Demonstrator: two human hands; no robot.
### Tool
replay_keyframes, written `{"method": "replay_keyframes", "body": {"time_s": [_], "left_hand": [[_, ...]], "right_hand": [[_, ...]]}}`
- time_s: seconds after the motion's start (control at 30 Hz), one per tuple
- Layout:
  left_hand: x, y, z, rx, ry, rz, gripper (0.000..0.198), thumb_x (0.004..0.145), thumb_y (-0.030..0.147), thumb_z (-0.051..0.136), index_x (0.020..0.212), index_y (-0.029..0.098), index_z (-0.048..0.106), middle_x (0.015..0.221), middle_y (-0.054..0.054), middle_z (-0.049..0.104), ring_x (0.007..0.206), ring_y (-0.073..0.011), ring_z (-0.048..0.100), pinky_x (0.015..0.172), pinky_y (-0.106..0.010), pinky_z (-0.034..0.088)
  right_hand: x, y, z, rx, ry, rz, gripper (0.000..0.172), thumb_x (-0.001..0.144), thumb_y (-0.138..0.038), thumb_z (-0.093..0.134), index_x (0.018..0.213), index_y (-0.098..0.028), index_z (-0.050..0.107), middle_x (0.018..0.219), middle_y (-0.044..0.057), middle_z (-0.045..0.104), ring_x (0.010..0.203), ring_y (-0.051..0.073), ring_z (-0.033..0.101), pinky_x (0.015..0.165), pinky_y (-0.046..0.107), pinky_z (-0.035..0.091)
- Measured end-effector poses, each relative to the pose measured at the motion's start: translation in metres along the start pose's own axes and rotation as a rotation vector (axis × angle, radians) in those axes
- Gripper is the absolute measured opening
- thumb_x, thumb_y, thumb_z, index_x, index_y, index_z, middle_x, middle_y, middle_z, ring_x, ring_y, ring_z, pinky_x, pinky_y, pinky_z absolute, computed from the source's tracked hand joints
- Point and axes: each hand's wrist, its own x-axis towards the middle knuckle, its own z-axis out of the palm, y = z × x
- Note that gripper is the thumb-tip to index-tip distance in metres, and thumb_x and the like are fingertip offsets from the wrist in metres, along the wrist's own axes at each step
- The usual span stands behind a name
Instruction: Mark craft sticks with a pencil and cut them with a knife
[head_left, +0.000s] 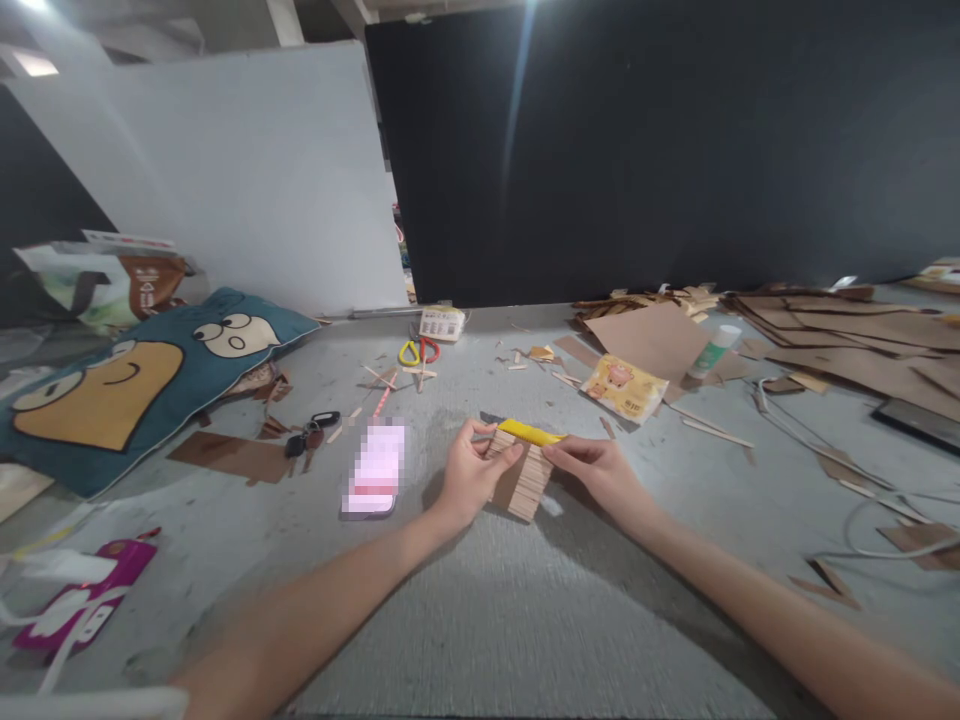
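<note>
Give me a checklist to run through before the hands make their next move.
1. Left hand on the slatted piece: ok.
2. Right hand at its upper right corner: ok.
3. Yellow tool along its far edge: ok.
4. Any blade on that tool retracted: cannot tell, too small.
5. Phone and scissors apart from both hands: ok.
6. Table free of scraps: not ok, wood strips lie scattered.

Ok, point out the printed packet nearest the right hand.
It's the yellow, rectangular, plastic-looking packet with cartoon print, just beyond the right hand; the white, rectangular, plastic-looking packet with dark lettering lies farther back and left.
</note>
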Motion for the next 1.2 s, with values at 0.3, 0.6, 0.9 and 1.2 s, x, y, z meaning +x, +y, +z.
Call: {"method": "replay_keyframes", "body": {"time_s": [0.3, 0.6, 0.9, 1.2], "left_hand": [[0.002, -0.002, -0.003, 0.078, -0.071, -0.047, 0.073, 0.059, 0.068, 0.092, 0.098, 0.023, 0.049, 0.079, -0.003, 0.077, 0.069, -0.0223, 0.075, 0.064, -0.029, 0.051], [0.001, -0.001, -0.003, 0.054, -0.149, -0.083, 0.076, 0.059, 0.069, 0.092, 0.101, 0.023, 0.049, 0.081, -0.004, 0.075, 0.073, -0.0244, 0.075, 0.067, -0.031, 0.051], [0.005, -0.005, -0.006, 0.095, -0.181, -0.096, 0.072, 0.061, 0.062, 0.094, 0.100, 0.023, 0.048, 0.079, -0.003, 0.075, 0.070, -0.0222, 0.073, 0.067, -0.031, 0.050], [0.003, -0.004, -0.006, 0.152, -0.225, -0.086, 0.071, 0.064, 0.062, 0.092, 0.103, 0.023, 0.048, 0.077, -0.003, 0.074, 0.071, -0.0240, 0.074, 0.066, -0.030, 0.049]], "right_hand": [[0.004, -0.013, -0.026, -0.333, -0.192, -0.222, 0.036, 0.096, -0.053, 0.060, 0.082, -0.025, 0.079, 0.087, 0.005, 0.079, 0.081, 0.026, 0.068, 0.078, 0.041, 0.051], [0.001, -0.021, -0.038, -0.488, -0.305, -0.336, 0.039, 0.100, -0.049, 0.054, 0.079, -0.026, 0.078, 0.080, 0.005, 0.076, 0.076, 0.024, 0.066, 0.073, 0.037, 0.050], [0.003, -0.016, -0.038, -0.567, -0.335, -0.369, 0.030, 0.097, -0.038, 0.052, 0.082, -0.028, 0.076, 0.083, 0.004, 0.077, 0.077, 0.023, 0.067, 0.078, 0.038, 0.051], [0.006, -0.003, -0.034, -0.815, -0.320, -0.575, 0.029, 0.094, -0.016, 0.053, 0.069, -0.024, 0.066, 0.068, 0.001, 0.067, 0.068, 0.017, 0.061, 0.086, 0.037, 0.045]]}}
